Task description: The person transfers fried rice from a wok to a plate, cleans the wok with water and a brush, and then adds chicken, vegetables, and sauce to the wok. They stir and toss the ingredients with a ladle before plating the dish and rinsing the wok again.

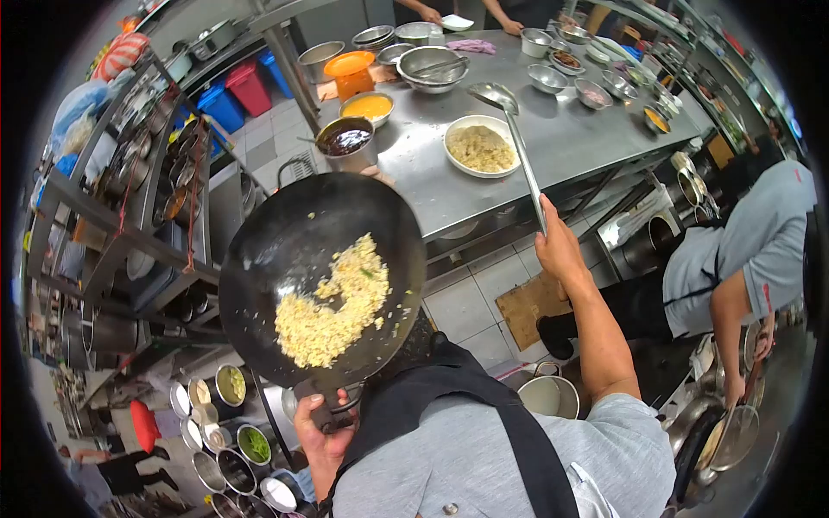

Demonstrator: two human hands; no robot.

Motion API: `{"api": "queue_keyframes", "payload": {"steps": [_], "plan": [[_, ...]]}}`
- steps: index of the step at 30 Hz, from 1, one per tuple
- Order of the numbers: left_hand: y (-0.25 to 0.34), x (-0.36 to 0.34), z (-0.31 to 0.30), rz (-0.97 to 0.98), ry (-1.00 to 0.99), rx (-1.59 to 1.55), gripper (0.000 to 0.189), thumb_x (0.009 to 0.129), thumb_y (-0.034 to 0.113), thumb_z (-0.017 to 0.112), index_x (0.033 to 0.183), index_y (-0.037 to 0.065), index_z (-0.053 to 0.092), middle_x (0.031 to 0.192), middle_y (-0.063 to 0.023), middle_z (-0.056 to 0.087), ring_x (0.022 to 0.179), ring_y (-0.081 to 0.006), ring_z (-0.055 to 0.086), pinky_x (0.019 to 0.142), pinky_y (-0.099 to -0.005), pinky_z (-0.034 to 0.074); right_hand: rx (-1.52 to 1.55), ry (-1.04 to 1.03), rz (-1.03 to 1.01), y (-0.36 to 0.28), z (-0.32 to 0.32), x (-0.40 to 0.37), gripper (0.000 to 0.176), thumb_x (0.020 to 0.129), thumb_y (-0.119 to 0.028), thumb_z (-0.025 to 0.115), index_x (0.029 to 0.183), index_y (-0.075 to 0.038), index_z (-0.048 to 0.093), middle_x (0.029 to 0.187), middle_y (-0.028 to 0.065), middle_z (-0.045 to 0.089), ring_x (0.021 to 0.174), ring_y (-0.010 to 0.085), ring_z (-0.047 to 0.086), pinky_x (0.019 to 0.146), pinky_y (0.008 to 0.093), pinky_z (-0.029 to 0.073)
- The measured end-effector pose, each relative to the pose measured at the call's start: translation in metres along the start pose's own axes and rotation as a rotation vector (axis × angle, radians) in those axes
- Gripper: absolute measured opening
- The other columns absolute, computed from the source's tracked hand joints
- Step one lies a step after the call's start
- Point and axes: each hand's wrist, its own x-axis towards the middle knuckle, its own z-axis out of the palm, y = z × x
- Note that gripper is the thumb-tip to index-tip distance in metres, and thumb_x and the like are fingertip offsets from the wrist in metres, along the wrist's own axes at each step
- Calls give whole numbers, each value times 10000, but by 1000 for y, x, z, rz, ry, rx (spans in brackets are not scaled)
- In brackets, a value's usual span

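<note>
My left hand (324, 436) is closed around the short dark handle of a black wok (268, 250), which is held up off the table at the left. Fried rice (341, 311), yellow and flecked with egg, lies in a curved heap in the wok, with stray grains beside it. My right hand (561, 246) grips the long handle of a metal ladle (518, 138). The ladle's bowl reaches over the steel table, above and beyond a white bowl (455, 157) with fried rice in it.
On the steel table (414, 194) stand a pot of dark sauce (354, 160), a bowl of orange liquid (367, 106) and several metal bowls. A co-worker (734, 250) bends over pans at the right. Another person's hands (514, 28) rest at the table's far side. Shelving (121, 229) lines the left.
</note>
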Motion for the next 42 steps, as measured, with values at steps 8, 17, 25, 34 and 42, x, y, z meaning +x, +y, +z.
{"api": "queue_keyframes", "payload": {"steps": [8,17,25,34,42], "plan": [[5,30,1,129,33,8,313,748,208,653,1052,141,623,863,-22,675,767,-179,644,616,-344,502,368,-4,-292,-61,-26,-84,739,904,-60,549,1560,-110,213,1183,284,622,1050,423,645,878,433,512],[67,111,-5,148,-190,-238,298,776,133,633,1071,100,601,962,-35,664,816,-201,625,656,-367,479,646,-418,-247,-151,129,-184,617,927,-121,571,1489,5,350,1444,255,484,1254,347,553,1044,371,434],[81,55,-35,69,-274,-157,257,761,218,693,980,92,645,876,-67,698,782,-214,656,643,-377,527,686,-293,-125,-193,59,-175,643,911,3,529,1515,-5,306,1450,216,464,1370,271,439,1129,379,327],[8,80,-57,491,-106,52,235,766,53,632,997,56,589,841,-121,648,698,-248,646,636,-377,564,358,-290,-357,-202,154,-118,646,953,-48,530,1532,-111,250,985,183,651,686,274,660,606,368,536],[65,105,-52,69,42,-115,149,789,185,676,881,104,593,759,-102,644,640,-244,628,547,-388,518,1456,-1299,772,-291,91,-155,142,963,-54,571,1037,-96,457,762,32,501,517,61,448,414,232,345]]}}
